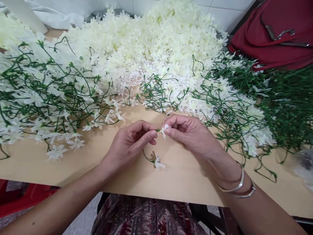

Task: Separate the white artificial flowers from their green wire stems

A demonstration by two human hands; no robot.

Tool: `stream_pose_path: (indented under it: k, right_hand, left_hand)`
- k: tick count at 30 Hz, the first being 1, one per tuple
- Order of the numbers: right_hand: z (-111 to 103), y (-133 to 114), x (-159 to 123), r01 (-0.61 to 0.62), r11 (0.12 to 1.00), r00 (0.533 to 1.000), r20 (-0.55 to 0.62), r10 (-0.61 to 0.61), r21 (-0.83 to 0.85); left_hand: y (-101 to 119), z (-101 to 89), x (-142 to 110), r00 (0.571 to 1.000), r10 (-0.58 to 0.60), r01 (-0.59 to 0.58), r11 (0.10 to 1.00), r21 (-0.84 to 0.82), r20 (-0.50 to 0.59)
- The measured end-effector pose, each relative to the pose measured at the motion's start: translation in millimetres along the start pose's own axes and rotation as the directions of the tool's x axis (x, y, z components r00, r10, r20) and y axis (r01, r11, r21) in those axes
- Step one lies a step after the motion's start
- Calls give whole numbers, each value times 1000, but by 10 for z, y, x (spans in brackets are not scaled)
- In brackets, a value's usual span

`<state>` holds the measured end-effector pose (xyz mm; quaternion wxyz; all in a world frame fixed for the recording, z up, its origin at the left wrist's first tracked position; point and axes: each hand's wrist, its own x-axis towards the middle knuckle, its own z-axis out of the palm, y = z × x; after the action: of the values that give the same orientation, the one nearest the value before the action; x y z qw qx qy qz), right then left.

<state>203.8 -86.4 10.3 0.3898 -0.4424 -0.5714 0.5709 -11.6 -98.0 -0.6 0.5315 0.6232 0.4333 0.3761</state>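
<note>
My left hand (137, 138) pinches a green plastic flower stem (158, 130) between thumb and forefinger. Its lower part hangs below the hand and bears a white artificial flower (158, 163) at the end. In my right hand (189, 133) is a small white artificial flower (165, 130), gripped by thumb and fingertips at the tip of the stem. The flower and the stem tip meet between my hands; whether they are joined I cannot tell. Both hands are just above the tan table (181, 182).
Loose white flower heads (146, 42) are heaped at the back. Stemmed flowers (49, 94) lie on the left, green stems (286, 101) on the right. A red bag (276, 36) sits at back right, a clear plastic bag (304, 166) at the right edge.
</note>
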Motion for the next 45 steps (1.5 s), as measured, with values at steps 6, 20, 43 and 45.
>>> stream_pose_path:
  k: [6, 20, 43, 45]
  right_hand:
    - [2, -16, 0, -13, 999, 1000, 11, 13, -30]
    - [37, -6, -5, -36, 998, 999, 14, 37, -41]
    - [78, 50, -5, 2, 998, 1000, 27, -4, 61]
    - [61, 59, -10, 8, 996, 1000, 6, -9, 88]
  left_hand:
    - [27, -2, -6, 999, 28, -28, 999, 46, 16]
    - [-51, 2, -29, 996, 78, -86, 982, 167, 54]
    - [-49, 56, -56, 997, 79, -78, 990, 114, -2]
    - [-58, 63, -59, 997, 79, -77, 992, 95, -13]
